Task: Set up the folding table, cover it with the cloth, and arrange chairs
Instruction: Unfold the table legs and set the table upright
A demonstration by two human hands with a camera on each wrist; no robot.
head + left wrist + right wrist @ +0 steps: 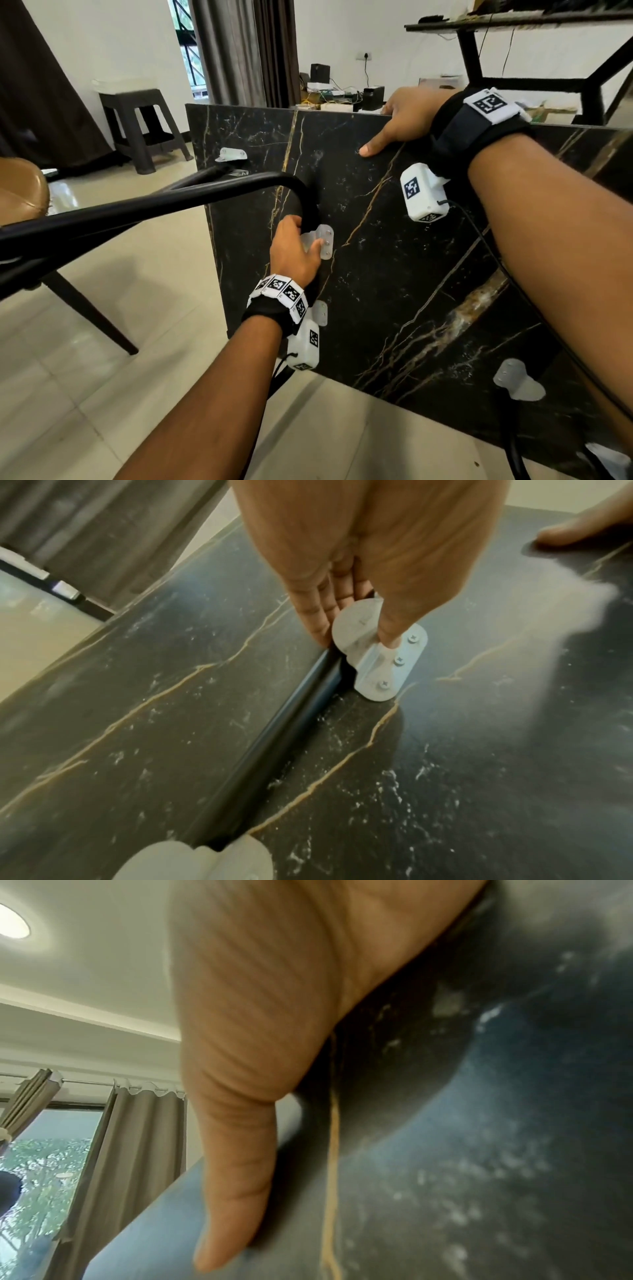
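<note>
The folding table top (394, 257), black with gold veins, stands tilted on its edge with its underside toward me. A black tubular leg frame (171, 202) swings out from it to the left. My left hand (305, 236) grips the bend of this leg beside a white bracket (323, 241). In the left wrist view the fingers (318, 610) curl round the tube (291, 723) and the thumb presses on the bracket (387, 658). My right hand (387, 126) holds the top edge, fingers hidden behind it. Its thumb (240, 1150) lies flat on the table top (479, 1123).
A brown padded chair (20, 192) stands at the left, close to the leg frame. A dark plastic stool (137, 126) is by the curtain. A black-framed table (513, 78) is at the back right. Cables and boxes (329, 92) lie behind the table top. The floor is pale tile.
</note>
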